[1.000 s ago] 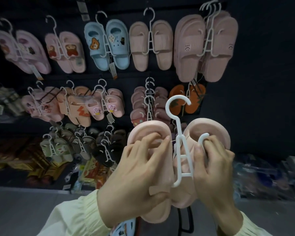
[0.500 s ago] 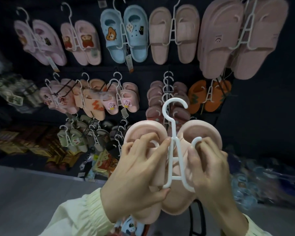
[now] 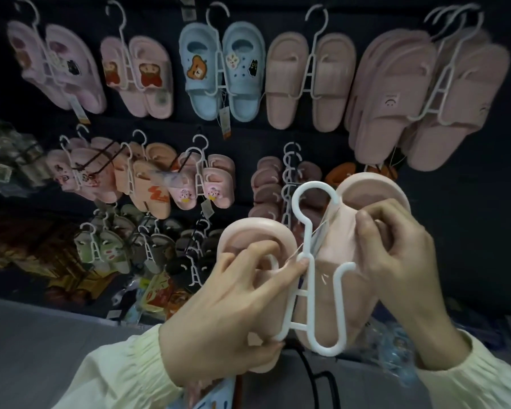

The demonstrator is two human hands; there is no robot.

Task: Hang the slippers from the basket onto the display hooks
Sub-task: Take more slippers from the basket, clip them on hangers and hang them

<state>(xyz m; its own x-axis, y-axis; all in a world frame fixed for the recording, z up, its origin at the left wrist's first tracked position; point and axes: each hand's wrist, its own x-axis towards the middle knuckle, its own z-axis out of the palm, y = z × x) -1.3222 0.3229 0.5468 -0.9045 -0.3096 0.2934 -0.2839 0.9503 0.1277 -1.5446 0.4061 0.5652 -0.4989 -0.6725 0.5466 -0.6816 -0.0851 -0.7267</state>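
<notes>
**Head view.** Two pale pink slippers on one white hanger point(image 3: 306, 237), held up in the near centre-right, in front of the dark display wall point(image 3: 469, 231) and not hung on it.
- Left slipper point(image 3: 257, 231) upright, grasped by the left hand point(image 3: 227, 314): fingers curled over its upper, forefinger tip touching the hanger's stem, thumb at the near edge of the sole.
- Right slipper point(image 3: 372, 193) higher and tilted, gripped by the right hand point(image 3: 396, 261), fingers bent into its strap.
- Open hook of the hanger uppermost, touching nothing on the wall.
- Cream sleeves point(image 3: 121, 370) at both wrists.

Far side, on the wall:
- Top row of pink pairs on white hangers, with one blue pair point(image 3: 239, 69) bearing a bear charm left of centre.
- Middle row of smaller pink and peach pairs.
- Stack of dusky-pink pairs point(image 3: 266, 187) just left of the held hook.
- Orange pair point(image 3: 342, 172) partly hidden behind the right slipper.
- Lower left, darker pairs, blurred.
</notes>
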